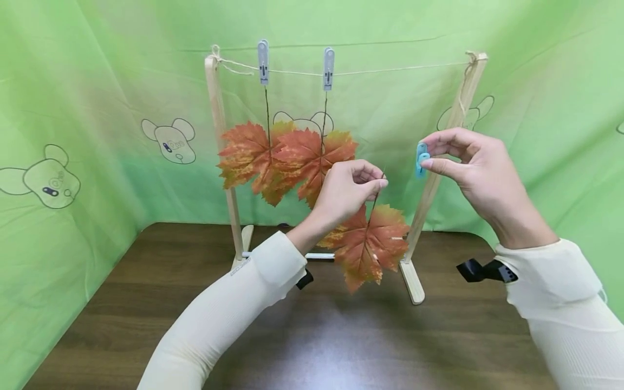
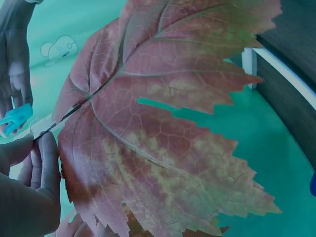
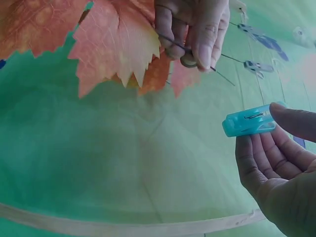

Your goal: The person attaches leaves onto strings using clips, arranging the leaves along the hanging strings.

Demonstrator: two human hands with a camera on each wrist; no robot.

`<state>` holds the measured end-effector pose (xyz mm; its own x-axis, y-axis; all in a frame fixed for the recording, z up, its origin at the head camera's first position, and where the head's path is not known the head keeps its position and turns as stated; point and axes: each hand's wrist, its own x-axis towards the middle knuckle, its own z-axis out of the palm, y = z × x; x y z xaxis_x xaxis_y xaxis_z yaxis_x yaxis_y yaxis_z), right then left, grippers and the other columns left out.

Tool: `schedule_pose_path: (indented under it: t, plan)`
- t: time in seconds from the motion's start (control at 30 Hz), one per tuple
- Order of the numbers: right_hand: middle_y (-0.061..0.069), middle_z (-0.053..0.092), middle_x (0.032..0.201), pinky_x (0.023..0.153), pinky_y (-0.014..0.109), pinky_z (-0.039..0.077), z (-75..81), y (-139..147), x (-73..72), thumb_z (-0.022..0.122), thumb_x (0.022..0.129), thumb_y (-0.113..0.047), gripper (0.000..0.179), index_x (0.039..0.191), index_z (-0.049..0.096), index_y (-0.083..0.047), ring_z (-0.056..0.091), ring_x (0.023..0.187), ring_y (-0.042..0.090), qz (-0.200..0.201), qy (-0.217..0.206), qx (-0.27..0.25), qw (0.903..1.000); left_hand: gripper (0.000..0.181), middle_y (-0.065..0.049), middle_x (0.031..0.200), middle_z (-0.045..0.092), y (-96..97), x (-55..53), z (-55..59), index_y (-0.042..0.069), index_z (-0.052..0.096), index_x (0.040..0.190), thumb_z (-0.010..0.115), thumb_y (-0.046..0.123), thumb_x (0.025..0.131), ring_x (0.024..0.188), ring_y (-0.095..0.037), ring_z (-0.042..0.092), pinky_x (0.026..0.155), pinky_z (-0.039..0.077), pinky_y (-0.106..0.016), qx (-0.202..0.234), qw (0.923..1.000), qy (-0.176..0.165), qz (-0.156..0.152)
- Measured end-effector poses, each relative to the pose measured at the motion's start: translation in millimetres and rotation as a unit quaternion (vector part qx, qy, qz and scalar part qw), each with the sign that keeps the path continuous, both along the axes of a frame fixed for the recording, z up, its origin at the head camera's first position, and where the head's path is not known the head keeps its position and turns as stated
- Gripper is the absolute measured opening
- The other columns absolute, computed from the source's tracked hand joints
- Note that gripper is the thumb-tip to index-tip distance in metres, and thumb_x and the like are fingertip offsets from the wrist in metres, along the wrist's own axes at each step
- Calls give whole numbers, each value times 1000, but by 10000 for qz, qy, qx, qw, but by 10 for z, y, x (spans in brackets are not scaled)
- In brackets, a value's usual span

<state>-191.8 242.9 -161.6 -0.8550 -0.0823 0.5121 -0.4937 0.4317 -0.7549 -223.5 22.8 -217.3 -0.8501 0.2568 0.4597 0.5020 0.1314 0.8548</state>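
My left hand (image 1: 343, 189) pinches the thin dark stem of an orange-red maple leaf (image 1: 368, 246), which hangs below the fingers. In the left wrist view this leaf (image 2: 143, 113) fills most of the picture. A blue clothespin (image 1: 421, 160) is held between the thumb and fingers of my right hand (image 1: 487, 179), to the right of the stem and below the string. The right wrist view shows the clothespin (image 3: 249, 120) lying along the fingers with the thumb on one end. Two grey clothespins (image 1: 263, 62) clip two similar leaves (image 1: 248, 157) by their stems to the string (image 1: 390, 70).
The string runs between two wooden posts (image 1: 470, 92) of a stand with flat feet (image 1: 413, 281). A white crossbar (image 1: 319, 255) joins the posts low down. Brown wood tabletop (image 1: 170, 303) lies beneath, and a green curtain (image 1: 97, 108) with animal faces surrounds it.
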Motion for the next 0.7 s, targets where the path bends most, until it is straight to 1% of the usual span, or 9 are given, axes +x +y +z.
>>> schedule_pose_path:
  t: [0.03,0.13,0.17,0.27,0.37,0.57,0.7]
  plan:
    - [-13,77,92,79,14,51,21,-4,-11,80,91,-2,24,113,78,-12,71,86,5,58,50,-108,9999,7,-7,80,75,15,-10,19,4,76,94,79,9,94,69,-11,70,71,63,-26,75,10000,-39,-26]
    - [-8,78,91,78,15,51,71,-17,-54,80,88,5,24,109,78,-6,71,83,7,482,220,-697,9962,6,-8,81,75,56,-30,65,3,75,94,79,8,94,69,-8,69,71,63,-25,209,9998,-50,-16]
    - [-6,79,91,77,15,52,85,-19,-68,80,87,7,24,108,78,-4,71,83,8,636,279,-892,9936,6,-8,81,75,69,-37,76,3,76,94,79,8,94,69,-7,68,70,62,-23,229,9997,-32,-16]
    - [-1,80,89,76,15,53,117,-15,-103,79,85,13,23,105,77,1,72,81,10,1029,386,-1390,9842,7,-9,82,75,112,-45,95,1,76,94,79,7,94,69,-7,68,70,62,-22,353,9994,21,-39]
    - [0,80,89,77,15,54,149,-6,-113,79,85,13,23,105,77,2,73,80,10,1073,393,-1503,9820,6,-9,81,74,150,-60,108,1,76,94,79,6,94,68,-6,67,70,63,-23,477,9988,54,-60]
    - [-1,80,90,80,16,52,247,-60,-148,81,86,8,23,107,77,2,73,80,9,978,451,-1388,9845,6,-9,81,73,185,-97,185,0,76,94,78,6,94,69,-9,69,70,63,-24,723,9974,66,-18]
    - [1,80,88,79,17,53,316,-111,-188,80,85,11,22,104,77,3,73,79,10,1099,607,-1543,9800,8,-9,84,74,199,-118,263,0,76,97,78,7,95,73,-10,70,72,62,-22,702,9975,3,3]
